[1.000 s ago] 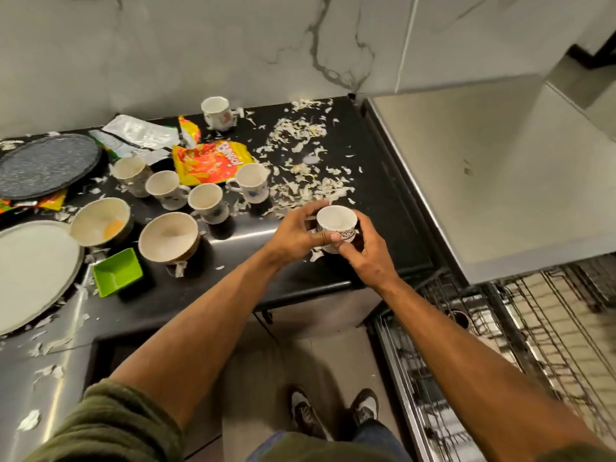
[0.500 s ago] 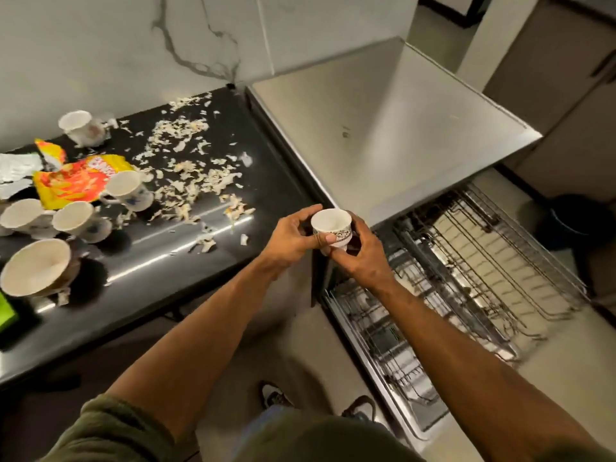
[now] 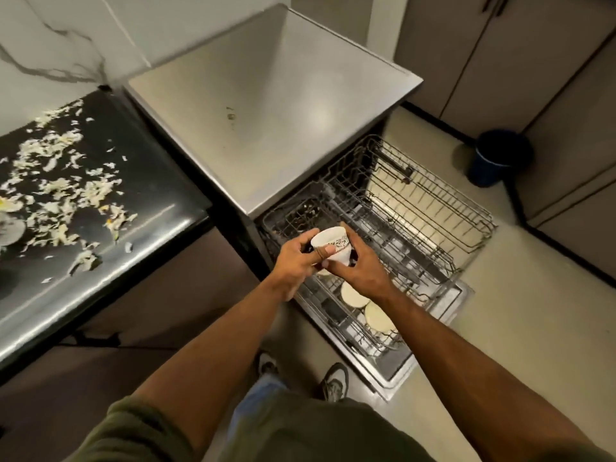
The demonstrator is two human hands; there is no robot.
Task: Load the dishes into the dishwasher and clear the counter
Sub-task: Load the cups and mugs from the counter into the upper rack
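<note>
Both hands, left hand [image 3: 297, 258] and right hand [image 3: 358, 266], have carried the gripped cup [image 3: 331, 245] from the table [image 3: 110, 195] to above the dishwasher rack [image 3: 416, 208], ready for loading.

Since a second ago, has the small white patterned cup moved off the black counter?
Yes. The small white patterned cup went right, from the black counter to above the wire dishwasher rack.

I see a white marble wall [image 3: 60, 38] w/ grey veins behind the desk. Floor [image 3: 520, 328] is pale beige, smooth. Grey-brown cabinet doors [image 3: 500, 55] run along the far right side w/ a dark skirting at the base. A dark blue bin [image 3: 500, 156] stands on the floor just beside them. Light is soft, overhead, w/ a glare patch on the steel top [image 3: 273, 105].
</note>
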